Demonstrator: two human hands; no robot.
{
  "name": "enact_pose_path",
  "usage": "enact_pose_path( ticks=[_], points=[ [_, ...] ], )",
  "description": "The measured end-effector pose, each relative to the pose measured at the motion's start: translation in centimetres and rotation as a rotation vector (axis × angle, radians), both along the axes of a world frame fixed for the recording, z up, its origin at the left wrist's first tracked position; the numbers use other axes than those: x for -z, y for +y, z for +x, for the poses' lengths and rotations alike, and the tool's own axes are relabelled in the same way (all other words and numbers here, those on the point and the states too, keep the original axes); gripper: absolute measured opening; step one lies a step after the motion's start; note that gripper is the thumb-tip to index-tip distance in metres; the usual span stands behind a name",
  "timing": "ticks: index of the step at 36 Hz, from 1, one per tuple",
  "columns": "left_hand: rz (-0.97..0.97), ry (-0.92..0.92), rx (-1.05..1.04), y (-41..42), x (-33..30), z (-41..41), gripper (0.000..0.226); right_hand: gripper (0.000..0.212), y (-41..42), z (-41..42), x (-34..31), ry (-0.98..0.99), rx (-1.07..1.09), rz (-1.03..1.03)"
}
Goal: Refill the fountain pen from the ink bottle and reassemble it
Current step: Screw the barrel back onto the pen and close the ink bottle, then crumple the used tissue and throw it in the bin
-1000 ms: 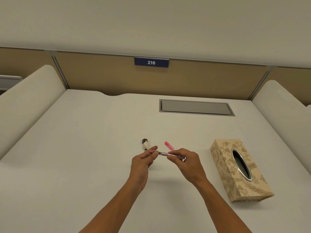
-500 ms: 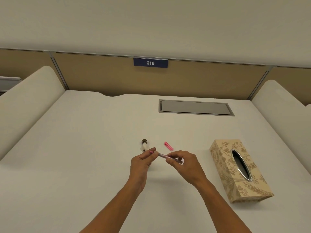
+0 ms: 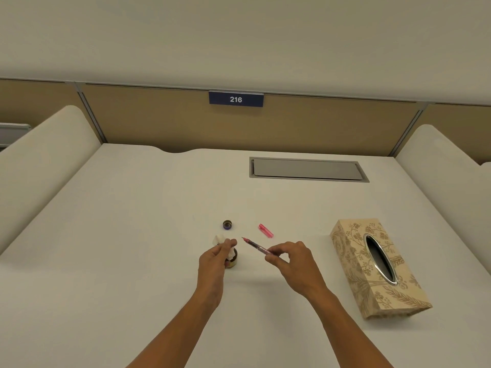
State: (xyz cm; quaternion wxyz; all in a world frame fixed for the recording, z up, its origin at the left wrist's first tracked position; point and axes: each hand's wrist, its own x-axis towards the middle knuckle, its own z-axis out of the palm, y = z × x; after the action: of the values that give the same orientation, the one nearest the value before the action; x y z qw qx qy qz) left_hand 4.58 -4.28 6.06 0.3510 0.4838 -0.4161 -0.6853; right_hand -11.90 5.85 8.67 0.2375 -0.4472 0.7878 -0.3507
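My right hand (image 3: pixel 291 257) pinches the pen (image 3: pixel 255 245) near its rear between thumb and fingertips, nib end pointing up and left, lifted clear of the desk (image 3: pixel 132 235). A hold that far back leaves the front section bare, which I judge suits either wiping or capping it without inking my fingers. My left hand (image 3: pixel 216 257) holds a small white tissue (image 3: pixel 220 239) between its fingertips, just in front of the ink bottle (image 3: pixel 232 261); the bottle stands upright on the desk, partly hidden behind that hand. I cannot tell whether the hand touches the bottle. There is a gap between pen tip and tissue.

Beyond the bottle lies its cap (image 3: pixel 227 224), off and set apart, so the bottle stands open within easy reach of the nib. The pink pen cap (image 3: pixel 266 230) rests on the desk just past the pen tip, near enough to pick up with either hand. The tissue box (image 3: pixel 372 266) sits to my right, well apart from the ink, opening upward.

My judgement: filling is done or nearly so, with capping the pen and closing the bottle left. The open bottle beside my left wrist is the thing to mind.
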Motion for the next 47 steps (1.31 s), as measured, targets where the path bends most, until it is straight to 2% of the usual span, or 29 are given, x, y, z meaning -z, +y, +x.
enact_pose_path(
  ticks=[10, 17, 33, 47],
  points=[
    [-0.005, 0.016, -0.003, 0.1, 0.0, 0.6, 0.026, 0.010, 0.1, 0.2, 0.9, -0.088, 0.099, -0.006],
    [0.029, 0.102, -0.017, 0.4, -0.6, 1.1, 0.022, 0.019, 0.0, 0.0, 2.2, -0.041, 0.152, 0.097],
    [0.068, 0.174, 0.001, 1.1, -0.4, 2.2, 0.021, 0.023, 0.3, 0.0, 5.9, 0.090, 0.175, 0.310],
    [0.083, 0.187, -0.001, 1.0, 0.1, 2.3, 0.021, 0.016, 0.0, 0.3, 7.1, 0.147, 0.184, 0.382]
  ],
)
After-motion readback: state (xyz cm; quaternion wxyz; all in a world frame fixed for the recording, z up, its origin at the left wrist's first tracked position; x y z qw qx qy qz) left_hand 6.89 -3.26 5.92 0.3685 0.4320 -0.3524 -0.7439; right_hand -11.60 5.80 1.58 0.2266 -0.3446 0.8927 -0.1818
